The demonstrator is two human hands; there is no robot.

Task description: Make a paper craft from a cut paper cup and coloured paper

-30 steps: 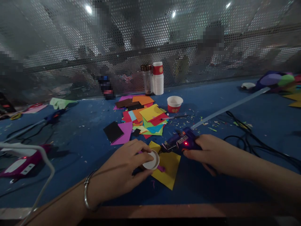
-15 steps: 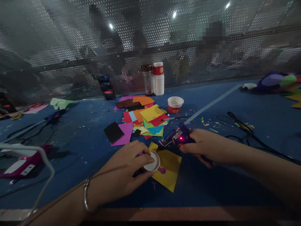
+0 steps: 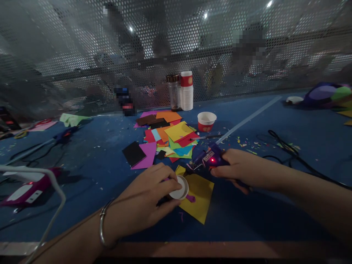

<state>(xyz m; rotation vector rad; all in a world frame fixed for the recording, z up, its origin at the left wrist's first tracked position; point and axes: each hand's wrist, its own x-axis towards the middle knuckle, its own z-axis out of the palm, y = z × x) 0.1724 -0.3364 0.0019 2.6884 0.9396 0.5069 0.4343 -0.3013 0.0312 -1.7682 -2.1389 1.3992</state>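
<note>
Head view: glue gun, gripped in right hand, has swung so its glue stick points more to the far side; tip near the cup piece's far rim, contact unclear. Left hand keeps pinching white cup piece over yellow paper, near-middle surface. Probably same gluing step, re-angled.

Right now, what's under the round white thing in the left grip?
Yellow paper and a purple piece show past its edge. What lies directly beneath is hidden by the round white thing and the left grip.
</note>
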